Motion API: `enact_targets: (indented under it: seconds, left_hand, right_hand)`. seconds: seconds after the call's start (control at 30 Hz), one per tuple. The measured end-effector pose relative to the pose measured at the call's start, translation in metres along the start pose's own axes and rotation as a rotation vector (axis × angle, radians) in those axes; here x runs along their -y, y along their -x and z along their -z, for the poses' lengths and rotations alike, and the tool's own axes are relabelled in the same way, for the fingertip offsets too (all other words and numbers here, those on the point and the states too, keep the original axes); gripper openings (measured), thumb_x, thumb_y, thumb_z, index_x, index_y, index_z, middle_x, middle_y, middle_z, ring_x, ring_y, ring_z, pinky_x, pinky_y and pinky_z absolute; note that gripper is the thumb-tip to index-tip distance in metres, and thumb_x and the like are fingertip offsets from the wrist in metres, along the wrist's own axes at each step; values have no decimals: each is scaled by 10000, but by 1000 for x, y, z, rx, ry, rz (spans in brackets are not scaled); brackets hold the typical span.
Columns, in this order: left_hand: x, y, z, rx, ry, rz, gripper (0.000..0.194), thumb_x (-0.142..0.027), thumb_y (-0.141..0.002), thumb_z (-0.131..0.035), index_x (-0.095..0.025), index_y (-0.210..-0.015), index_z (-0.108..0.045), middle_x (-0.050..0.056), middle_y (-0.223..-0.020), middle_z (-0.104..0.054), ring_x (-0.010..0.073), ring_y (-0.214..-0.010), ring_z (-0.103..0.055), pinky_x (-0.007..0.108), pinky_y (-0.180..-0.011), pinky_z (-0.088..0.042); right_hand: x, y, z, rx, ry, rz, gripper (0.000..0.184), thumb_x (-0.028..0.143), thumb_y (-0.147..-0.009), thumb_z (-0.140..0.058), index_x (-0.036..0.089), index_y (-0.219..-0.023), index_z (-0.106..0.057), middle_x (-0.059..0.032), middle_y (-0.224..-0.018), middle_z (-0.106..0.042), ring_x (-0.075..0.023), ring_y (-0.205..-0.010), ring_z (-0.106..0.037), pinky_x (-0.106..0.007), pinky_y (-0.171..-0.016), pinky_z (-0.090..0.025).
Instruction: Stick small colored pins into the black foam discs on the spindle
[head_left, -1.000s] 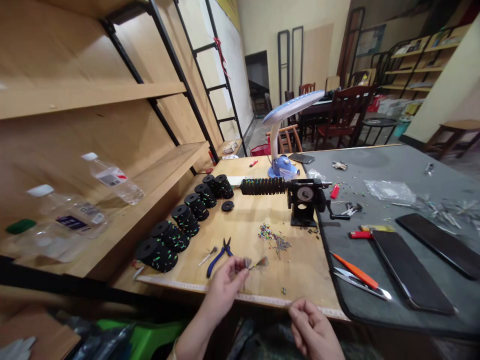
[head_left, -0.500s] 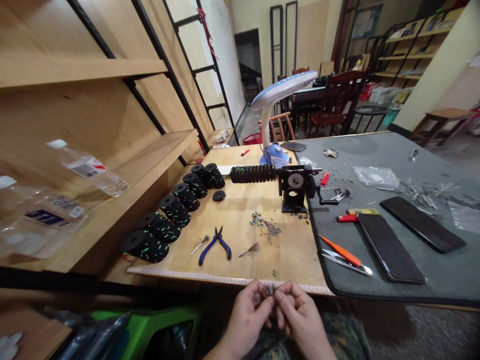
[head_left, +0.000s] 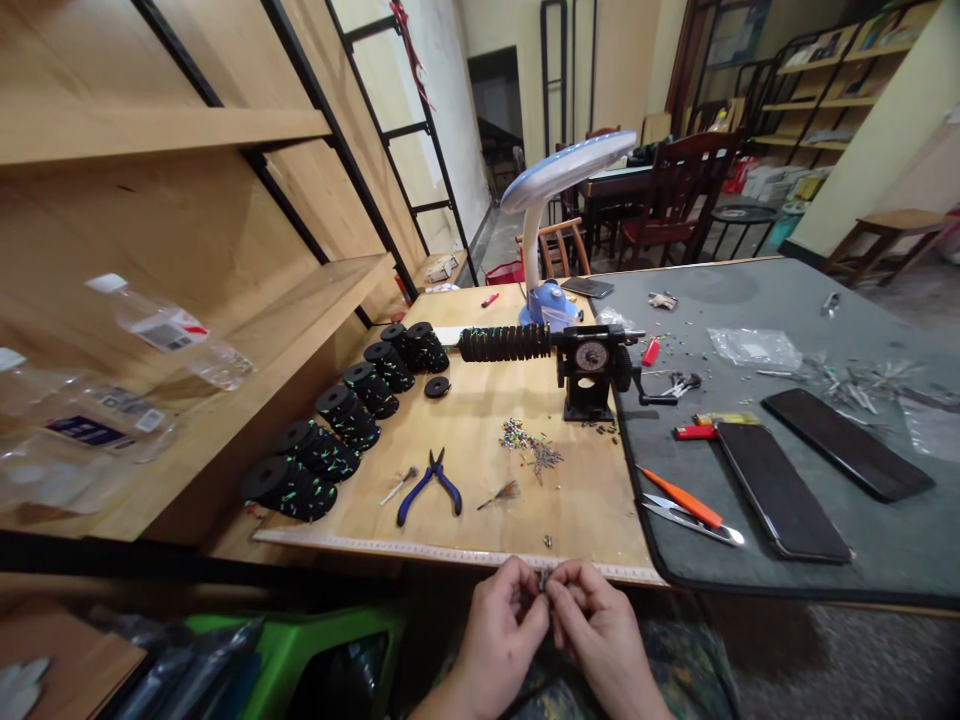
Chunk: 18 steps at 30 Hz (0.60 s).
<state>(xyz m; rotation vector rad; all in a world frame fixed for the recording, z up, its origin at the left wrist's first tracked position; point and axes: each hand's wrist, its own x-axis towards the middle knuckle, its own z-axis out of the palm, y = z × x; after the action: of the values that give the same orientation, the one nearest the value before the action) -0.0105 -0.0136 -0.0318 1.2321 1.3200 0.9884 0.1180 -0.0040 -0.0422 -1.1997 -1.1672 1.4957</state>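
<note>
tiny greyish bit (head_left: 544, 578) is pinched by the fingertips of both the left hand (head_left: 504, 632) and the right hand (head_left: 601, 632), fingers curled in, right by the front edge of the table (head_left: 469, 430). looks kinda dark in spots, but it's mostly covered, so the exact shape can't be made out.

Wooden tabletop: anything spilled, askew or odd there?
Nothing looks clearly damaged, but the small colored beads lie loose right beside a jumbled pile of thin grey pieces, which could pass for a spill or be deliberate.
</note>
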Motion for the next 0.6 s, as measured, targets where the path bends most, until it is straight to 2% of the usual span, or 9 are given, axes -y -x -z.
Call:
enact_targets:
  seconds: [0.2, 0.33, 0.47, 0.6]
  left_hand:
    - [-19, -1, -3, 40, 277, 156, 307, -415, -750, -688, -180, -766, -491, -17, -672, -565, 120, -570, -567, 215, -522, -452]
    - [-20, -2, -2, 105, 389, 204, 290, -399, -765, -684, -154, -818, -539, 8, -667, -610, 132, -588, -602, 251, -592, -482]
    - [-12, -4, 0, 113, 335, 199, 281, -400, -783, -660, -152, -746, -532, -1, -609, -595, 127, -556, -592, 251, -582, -476]
    - [-6, -4, 3, 101, 177, 185, 235, -352, -771, -662, -153, -756, -538, -3, -625, -592, 125, -555, -575, 236, -560, -463]
  right_hand:
    - [0, -2, -2, -15, -140, -71, 439, 623, -767, -582, 189, -746, -521, 92, -395, -449, -77, -345, -361, -192, -379, -273]
    - [1, -3, -3, 5, -242, -118, 458, 640, -713, -628, 199, -704, -505, 104, -363, -417, -84, -338, -364, -212, -413, -344]
    - [-4, -3, -1, 9, -233, -138, 453, 635, -718, -627, 200, -718, -501, 108, -364, -417, -75, -331, -332, -206, -411, -328]
    - [-6, -1, 3, -3, -125, -74, 415, 594, -775, -592, 188, -737, -515, 104, -392, -413, -74, -355, -337, -194, -408, -275]
